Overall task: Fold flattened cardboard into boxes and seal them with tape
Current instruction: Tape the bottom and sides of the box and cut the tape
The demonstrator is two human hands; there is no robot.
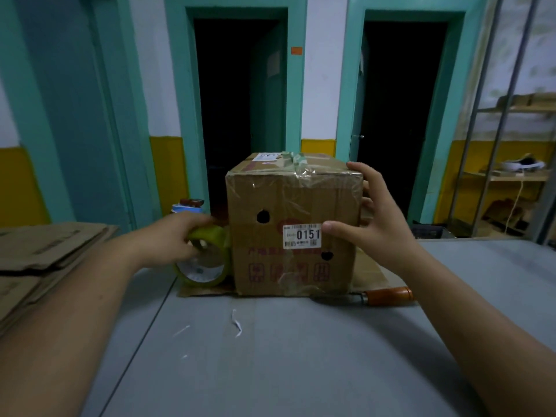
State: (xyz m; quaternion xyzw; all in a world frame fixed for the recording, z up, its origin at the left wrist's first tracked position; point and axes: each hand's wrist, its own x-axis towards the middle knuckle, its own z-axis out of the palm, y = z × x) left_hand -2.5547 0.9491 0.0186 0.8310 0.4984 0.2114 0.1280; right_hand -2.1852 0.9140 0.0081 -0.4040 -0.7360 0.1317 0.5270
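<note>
Bracing the box (293,224) with spread right-hand fingers (358,173) so the left hand (177,236), fingers curled round the tape roll (204,257), can seal its side.

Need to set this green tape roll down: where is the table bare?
The widest bare stretch of the grey table lies near you, between both forearms, in front of the brown cardboard box, bar small white paper scraps. Another lies right of the right hand. Crowded: the flattened cardboard stack at left, the orange-handled tool by the box's right corner.

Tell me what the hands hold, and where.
Left hand grips the tape roll by its upper rim. Right hand rests spread on the right front edge of the box.
</note>
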